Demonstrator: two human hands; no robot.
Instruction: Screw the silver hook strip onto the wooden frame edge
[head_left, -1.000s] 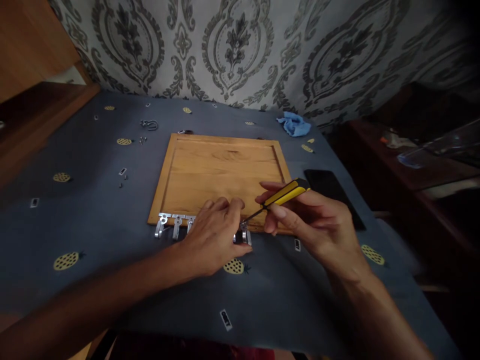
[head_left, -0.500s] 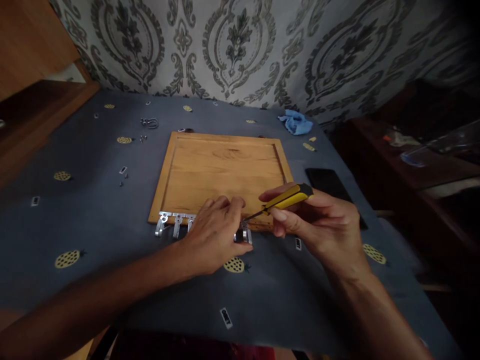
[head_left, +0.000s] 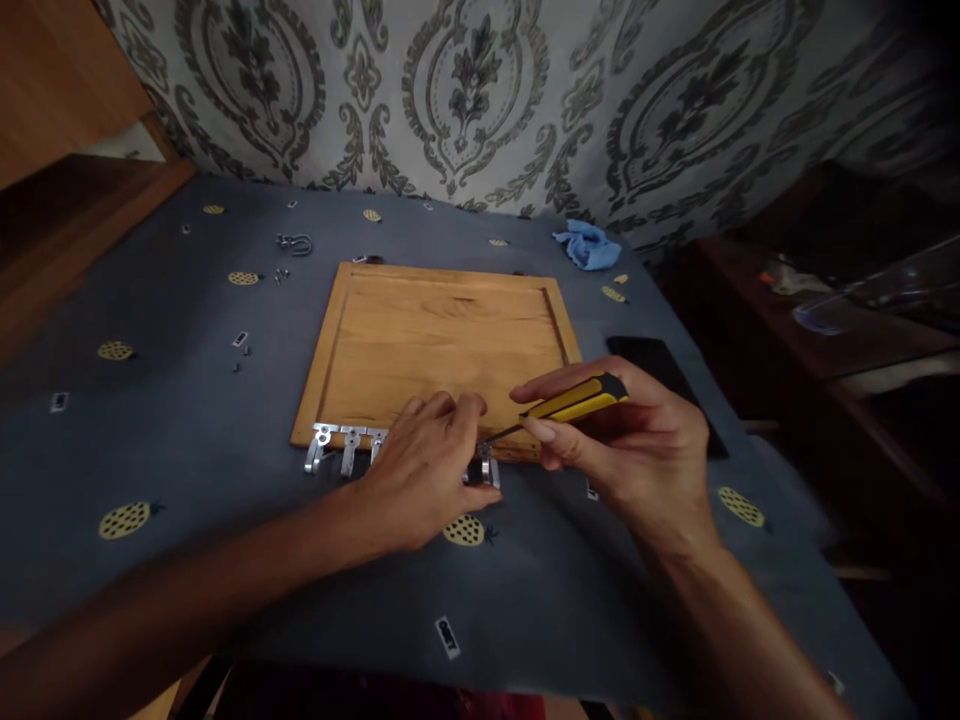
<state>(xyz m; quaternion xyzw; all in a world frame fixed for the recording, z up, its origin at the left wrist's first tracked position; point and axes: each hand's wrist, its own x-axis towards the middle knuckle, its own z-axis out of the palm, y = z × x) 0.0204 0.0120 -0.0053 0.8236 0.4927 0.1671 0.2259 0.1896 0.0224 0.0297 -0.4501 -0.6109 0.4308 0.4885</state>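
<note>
A framed wooden board (head_left: 450, 345) lies on the table, a silver metal hook rail (head_left: 349, 440) along its near edge. My left hand (head_left: 424, 465) bends over the rail, fingers curled on the board and thumb below the edge beside the right-end hook (head_left: 491, 470). It hides the rail's middle. Between the thumb and fingers of my right hand (head_left: 637, 455) is a yellow-and-black screwdriver (head_left: 577, 400), pointing down to the left. Its tip meets the rail by the right-end hook; the screw there is too small to make out.
Loose screws (head_left: 281, 276) and a curled metal piece (head_left: 295, 244) lie at the back left, with small screws (head_left: 241, 360) nearer. A blue cloth (head_left: 587, 246) is at the back right. A black flat object (head_left: 660, 370) lies partly behind my right hand.
The whole view has shifted slightly, so everything sits a little further left. The screwdriver's handle has turned slightly in my right hand, its tip staying at the rail. My left hand keeps its place.
</note>
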